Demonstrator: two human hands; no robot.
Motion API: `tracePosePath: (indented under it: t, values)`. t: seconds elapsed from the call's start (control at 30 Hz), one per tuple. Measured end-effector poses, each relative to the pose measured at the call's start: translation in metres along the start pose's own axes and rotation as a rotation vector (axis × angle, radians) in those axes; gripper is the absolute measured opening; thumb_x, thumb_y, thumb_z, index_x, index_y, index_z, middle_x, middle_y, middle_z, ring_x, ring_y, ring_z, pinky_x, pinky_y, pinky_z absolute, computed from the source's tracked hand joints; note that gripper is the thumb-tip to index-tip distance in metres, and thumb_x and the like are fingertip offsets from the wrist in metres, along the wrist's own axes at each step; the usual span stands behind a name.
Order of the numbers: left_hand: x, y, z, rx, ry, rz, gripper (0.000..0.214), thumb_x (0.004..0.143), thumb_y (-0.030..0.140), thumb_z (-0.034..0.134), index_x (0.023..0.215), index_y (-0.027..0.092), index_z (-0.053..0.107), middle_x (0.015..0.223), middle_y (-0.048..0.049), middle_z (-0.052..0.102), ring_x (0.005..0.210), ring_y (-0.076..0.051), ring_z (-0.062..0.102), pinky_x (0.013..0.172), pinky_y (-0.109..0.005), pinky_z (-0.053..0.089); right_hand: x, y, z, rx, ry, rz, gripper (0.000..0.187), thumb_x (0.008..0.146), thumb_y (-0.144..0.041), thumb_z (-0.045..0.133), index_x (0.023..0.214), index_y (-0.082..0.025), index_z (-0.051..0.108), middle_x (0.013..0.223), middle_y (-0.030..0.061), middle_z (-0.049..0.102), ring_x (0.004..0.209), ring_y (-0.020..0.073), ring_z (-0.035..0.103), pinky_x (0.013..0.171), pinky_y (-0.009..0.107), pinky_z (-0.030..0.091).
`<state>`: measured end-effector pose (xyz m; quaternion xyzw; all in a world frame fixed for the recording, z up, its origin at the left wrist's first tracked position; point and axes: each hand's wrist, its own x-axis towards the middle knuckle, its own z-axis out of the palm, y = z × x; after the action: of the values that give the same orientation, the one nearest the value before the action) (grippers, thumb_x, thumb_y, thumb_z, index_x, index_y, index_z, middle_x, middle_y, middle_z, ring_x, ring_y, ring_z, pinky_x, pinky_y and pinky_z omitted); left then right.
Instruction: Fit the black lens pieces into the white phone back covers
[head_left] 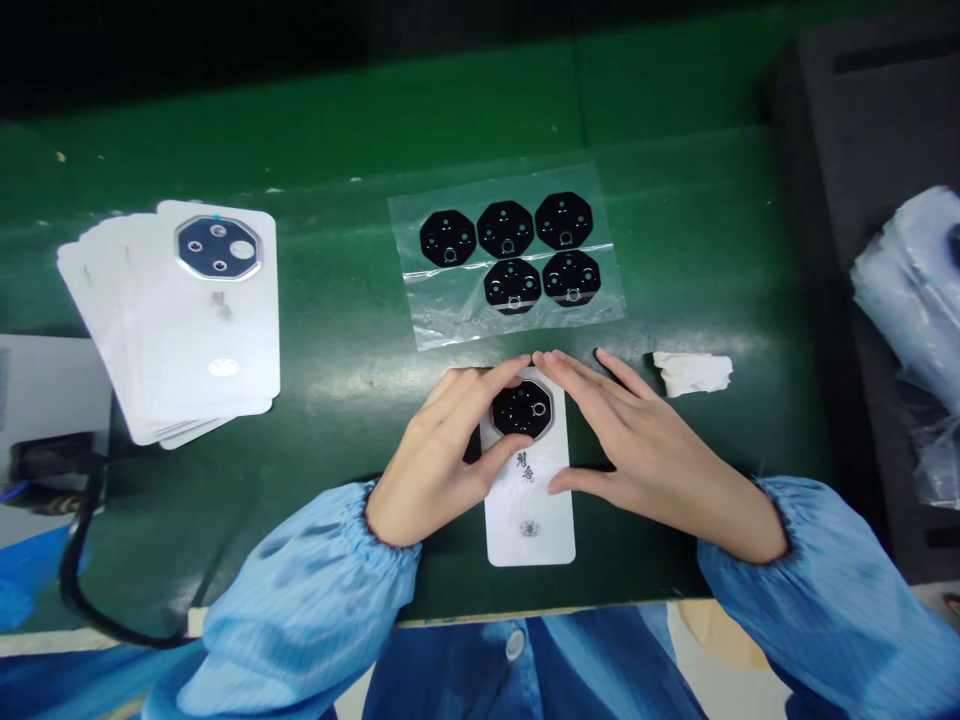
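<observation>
Green workbench (697, 230), plastic bag (420, 320) of lens covers (507, 229)

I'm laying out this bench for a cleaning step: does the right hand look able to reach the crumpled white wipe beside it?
Probably yes. The right hand lies just left of the crumpled white wipe, and no object shows between them on the green mat.

A pale glare lay across the green surface (360, 375), while the far edge sank into darkness. The plastic bundle (907, 290) at right looked blurred and stretched.
</observation>
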<state>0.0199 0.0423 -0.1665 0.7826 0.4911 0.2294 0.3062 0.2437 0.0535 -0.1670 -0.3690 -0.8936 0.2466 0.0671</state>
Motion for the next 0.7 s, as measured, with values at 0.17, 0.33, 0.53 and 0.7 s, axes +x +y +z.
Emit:
tracePosePath:
  t: [0.17,0.33,0.53,0.7]
  values:
    - [0.0017,0.0010,0.0003,-0.001,-0.013,-0.001,0.063,0.083,0.022,0.070,0.139,0.014,0.042,0.114,-0.0086,0.065,0.096,-0.019,0.057,0.087,-0.032,0.046,0.0007,-0.0001,0.0010,-0.003,0.000,0.003,0.102,0.085,-0.061,0.059,0.153,-0.009,0.003,0.159,0.0082,0.021,0.146,0.0188,0.019,0.123,0.041,0.010]
    - [0.0019,0.0006,-0.0006,0.004,-0.019,0.014,0.063,0.085,0.022,0.069,0.140,0.014,0.041,0.115,-0.0088,0.064,0.096,-0.019,0.057,0.087,-0.032,0.045,0.0008,0.0000,0.0007,0.003,0.000,0.001,0.102,0.085,-0.061,0.059,0.153,-0.009,0.003,0.159,0.0080,0.021,0.146,0.0193,0.021,0.123,0.042,0.011]
    - [-0.0001,0.0023,-0.0018,0.016,-0.019,0.024,0.060,0.086,0.023,0.067,0.140,0.014,0.043,0.112,-0.0093,0.064,0.097,-0.019,0.057,0.086,-0.032,0.045,0.0004,-0.0002,0.0002,0.010,0.008,0.002,0.100,0.086,-0.061,0.057,0.153,-0.010,0.004,0.158,0.0081,0.022,0.145,0.0196,0.022,0.123,0.042,0.013]
    - [-0.0010,0.0071,-0.0006,0.019,0.004,-0.015,0.061,0.086,0.019,0.066,0.141,0.015,0.041,0.115,-0.0089,0.066,0.098,-0.020,0.059,0.087,-0.032,0.048,0.0009,-0.0012,-0.0001,0.002,-0.002,0.005,0.099,0.086,-0.061,0.058,0.153,-0.008,0.006,0.158,0.0083,0.023,0.146,0.0187,0.021,0.123,0.039,0.010]
